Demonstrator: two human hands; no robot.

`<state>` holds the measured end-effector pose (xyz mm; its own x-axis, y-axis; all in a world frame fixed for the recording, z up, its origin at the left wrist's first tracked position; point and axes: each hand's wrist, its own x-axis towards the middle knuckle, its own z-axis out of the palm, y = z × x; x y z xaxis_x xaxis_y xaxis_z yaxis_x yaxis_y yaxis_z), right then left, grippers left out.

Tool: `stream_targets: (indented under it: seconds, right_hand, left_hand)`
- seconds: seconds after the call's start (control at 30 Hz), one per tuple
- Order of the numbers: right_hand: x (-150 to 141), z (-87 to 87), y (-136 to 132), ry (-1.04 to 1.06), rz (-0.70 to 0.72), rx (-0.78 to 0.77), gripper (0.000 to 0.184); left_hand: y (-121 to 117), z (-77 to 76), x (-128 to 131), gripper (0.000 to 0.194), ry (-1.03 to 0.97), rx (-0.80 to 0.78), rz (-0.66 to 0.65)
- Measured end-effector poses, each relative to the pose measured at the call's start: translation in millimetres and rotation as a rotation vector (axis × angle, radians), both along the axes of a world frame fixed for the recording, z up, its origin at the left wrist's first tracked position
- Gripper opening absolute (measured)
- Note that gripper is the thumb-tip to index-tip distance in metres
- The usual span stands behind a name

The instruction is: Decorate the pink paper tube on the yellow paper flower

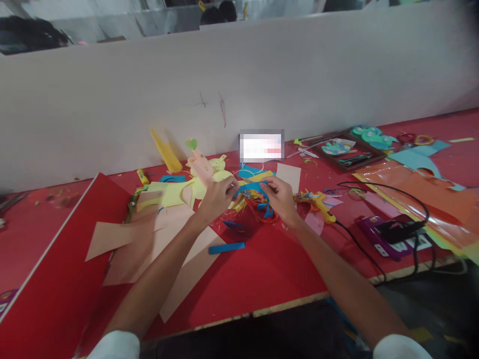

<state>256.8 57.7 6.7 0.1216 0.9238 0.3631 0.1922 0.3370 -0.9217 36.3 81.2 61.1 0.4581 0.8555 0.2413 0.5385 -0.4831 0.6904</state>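
Note:
My left hand [219,199] and my right hand [282,197] are raised close together over the middle of the table, both with fingers pinched. Stretched between them is a blue strip [255,188] of paper or foam, one end at each hand's fingertips. Just below it lie scissors with red handles [264,215], partly covered by small blue scraps [267,209]. Nearer me, a straight blue strip [226,248] rests on the red tabletop, partly over a peach sheet. A dark blue pointed piece [234,227] is beside it.
Peach sheets [142,249] and yellow cut pieces [175,193] spread at left, by a red divider [56,269]. A yellow glue gun [325,209] lies right, its cord running to a purple box [381,239]. Farther right are a brown tray [344,162] and orange sheets [422,189].

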Motion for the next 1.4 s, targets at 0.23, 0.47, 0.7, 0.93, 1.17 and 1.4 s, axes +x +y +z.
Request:
stream_targets:
  seconds: [0.23,0.47,0.7,0.93,1.17,1.4]
  right_hand:
    - [-1,6.6,-4,0.040,0.105,-0.044,0.026]
    - [-1,8.4,-7,-0.104,0.123,0.000,0.026]
    - [-1,5.4,-5,-0.174,0.172,0.015,0.027]
    - [3,12.9,-12,-0.348,-0.110,0.337,0.027]
    - [5,8.5,-17,-1.006,0.089,0.075,0.037]
    - [-3,10.3,-18,-1.281,0.160,-0.145,0.037]
  left_hand:
    - [2,19.2,-10,0.018,0.251,0.117,-0.096]
    - [-10,26.9,-4,0.022,0.307,0.080,-0.171]
    - [-13,30.6,1,0.023,0.395,0.067,-0.215]
    - [-8,27.8,-6,0.019,0.312,0.042,-0.135]
    - [-2,27.0,-9,0.015,0.052,0.110,0.121]
    - [-7,39.4,-9,0.017,-0.146,0.112,0.195]
